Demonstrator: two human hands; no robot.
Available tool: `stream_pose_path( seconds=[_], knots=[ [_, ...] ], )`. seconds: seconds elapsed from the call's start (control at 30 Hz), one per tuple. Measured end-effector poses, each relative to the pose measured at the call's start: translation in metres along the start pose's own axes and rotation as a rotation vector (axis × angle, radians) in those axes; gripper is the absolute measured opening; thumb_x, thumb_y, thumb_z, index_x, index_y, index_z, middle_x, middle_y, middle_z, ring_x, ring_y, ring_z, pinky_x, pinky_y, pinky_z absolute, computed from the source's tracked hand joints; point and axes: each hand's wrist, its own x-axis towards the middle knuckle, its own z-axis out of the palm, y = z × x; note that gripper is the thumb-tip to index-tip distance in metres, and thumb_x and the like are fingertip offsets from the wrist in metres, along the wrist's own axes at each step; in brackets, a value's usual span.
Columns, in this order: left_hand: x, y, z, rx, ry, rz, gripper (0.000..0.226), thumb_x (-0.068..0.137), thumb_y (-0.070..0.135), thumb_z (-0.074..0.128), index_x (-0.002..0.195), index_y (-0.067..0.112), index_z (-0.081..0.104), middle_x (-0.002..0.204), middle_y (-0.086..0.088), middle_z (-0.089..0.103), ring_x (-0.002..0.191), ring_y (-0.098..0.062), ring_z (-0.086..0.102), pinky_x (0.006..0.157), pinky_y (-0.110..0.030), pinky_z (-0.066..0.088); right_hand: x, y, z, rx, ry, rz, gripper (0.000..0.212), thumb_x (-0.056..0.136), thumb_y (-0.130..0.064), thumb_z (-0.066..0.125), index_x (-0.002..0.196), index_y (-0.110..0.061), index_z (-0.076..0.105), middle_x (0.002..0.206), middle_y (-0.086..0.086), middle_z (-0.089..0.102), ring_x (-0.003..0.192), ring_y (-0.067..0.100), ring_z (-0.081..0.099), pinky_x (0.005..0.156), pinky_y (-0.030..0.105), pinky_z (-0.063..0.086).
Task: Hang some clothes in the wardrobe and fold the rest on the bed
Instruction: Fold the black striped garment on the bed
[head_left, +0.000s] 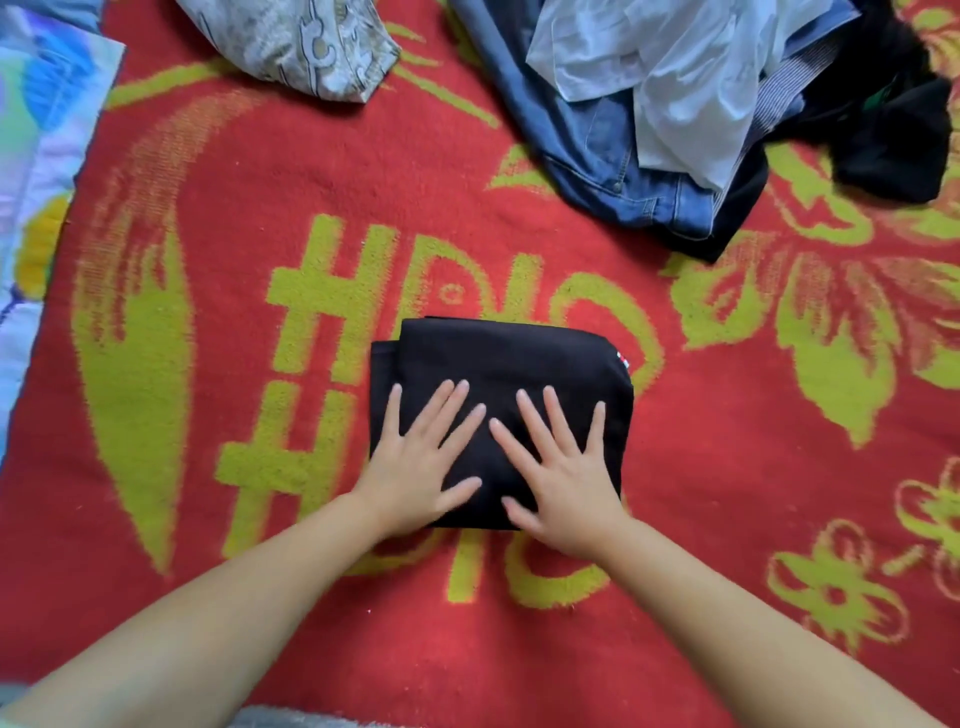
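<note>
Head view: both hands, left (415, 467) and right (561, 473), press flat, fingers spread, on folded black garment (498, 358); fuzzy red blanket (260, 156), rumpled denim pile (613, 156) at one o'clock.

Bright, even light; soft shadows; wide-angle bowing at edges.

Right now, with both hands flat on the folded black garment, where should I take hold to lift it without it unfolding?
Probably by its two short sides. The black garment lies as a flat rectangle, layered edges showing at its left. Slide the left hand under the left edge and the right hand under the right, thumbs on top, so the layers stay pinched together.
</note>
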Motion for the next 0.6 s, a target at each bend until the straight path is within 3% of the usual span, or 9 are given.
stream_pose_path(
  seconds=[0.07,0.17,0.23,0.3,0.33,0.4,0.5,0.6],
  knots=[
    [-0.029,0.008,0.006,0.022,-0.097,0.086,0.094,0.067,0.063,0.064,0.145,0.017,0.039,0.154,-0.017,0.028,0.142,-0.030,0.027,0.103,-0.070,0.028,-0.027,-0.009,0.009,-0.060,-0.162,-0.022,0.100,0.054,-0.047,0.078,0.145,-0.028,0.041,0.154,0.013,0.031,0.142,0.040,0.022,0.098,0.078,0.022],
    [-0.043,0.015,0.017,0.049,-0.212,-0.054,0.108,0.048,0.051,0.081,0.143,0.019,0.042,0.151,-0.019,0.032,0.139,-0.033,0.033,0.097,-0.071,0.033,-0.037,-0.004,0.019,-0.109,-0.219,0.091,0.105,0.042,-0.033,0.088,0.140,-0.027,0.049,0.149,0.008,0.041,0.136,0.043,0.035,0.091,0.078,0.031],
    [-0.037,0.019,0.027,0.029,-0.225,-0.096,0.114,0.060,0.041,0.078,0.152,0.024,0.013,0.158,-0.019,0.008,0.146,-0.035,0.009,0.104,-0.072,0.013,-0.027,-0.003,0.020,-0.086,-0.186,0.171,0.102,0.053,-0.024,0.086,0.144,-0.028,0.041,0.154,0.009,0.031,0.138,0.046,0.028,0.094,0.077,0.027],
    [-0.029,0.022,0.033,0.048,-0.263,-0.136,0.106,0.081,0.022,0.061,0.145,0.028,-0.024,0.155,-0.013,-0.026,0.143,-0.032,-0.023,0.106,-0.068,-0.008,-0.013,-0.002,0.021,-0.036,-0.174,0.250,0.094,0.078,-0.013,0.066,0.152,-0.034,0.013,0.161,0.005,-0.003,0.145,0.045,0.002,0.102,0.074,0.017],
    [-0.026,0.023,0.031,0.060,-0.281,-0.164,0.100,0.086,0.011,0.051,0.144,0.029,-0.028,0.153,-0.009,-0.031,0.142,-0.031,-0.027,0.107,-0.067,-0.007,-0.007,-0.002,0.019,0.007,-0.206,0.289,0.090,0.086,-0.009,0.055,0.152,-0.037,0.000,0.160,0.002,-0.017,0.145,0.042,-0.011,0.105,0.071,0.015],
    [-0.019,0.017,0.022,0.041,-0.285,-0.210,0.091,0.088,-0.002,0.041,0.150,0.030,-0.017,0.157,-0.003,-0.026,0.145,-0.028,-0.021,0.110,-0.064,0.003,0.006,0.000,0.010,0.078,-0.251,0.340,0.081,0.093,-0.005,0.041,0.151,-0.038,-0.003,0.160,-0.002,-0.019,0.145,0.038,-0.015,0.109,0.063,0.024],
    [-0.005,0.003,-0.012,-0.061,-0.328,-0.232,0.084,0.089,-0.010,0.039,0.153,0.029,0.002,0.161,0.002,-0.006,0.147,-0.028,-0.008,0.114,-0.056,0.016,0.020,0.002,-0.024,0.136,-0.284,0.332,0.074,0.093,0.003,0.036,0.152,-0.034,0.013,0.161,-0.003,0.004,0.147,0.037,0.002,0.098,0.047,0.045],
    [-0.009,-0.004,-0.072,-0.084,-0.293,-0.230,0.080,0.090,-0.012,0.038,0.153,0.026,0.010,0.161,0.001,0.006,0.148,-0.029,0.001,0.110,-0.047,0.031,0.017,0.001,-0.075,0.137,-0.259,0.278,0.078,0.089,0.010,0.039,0.152,-0.032,0.018,0.160,-0.001,0.014,0.146,0.036,0.012,0.092,0.043,0.047]
  ],
)
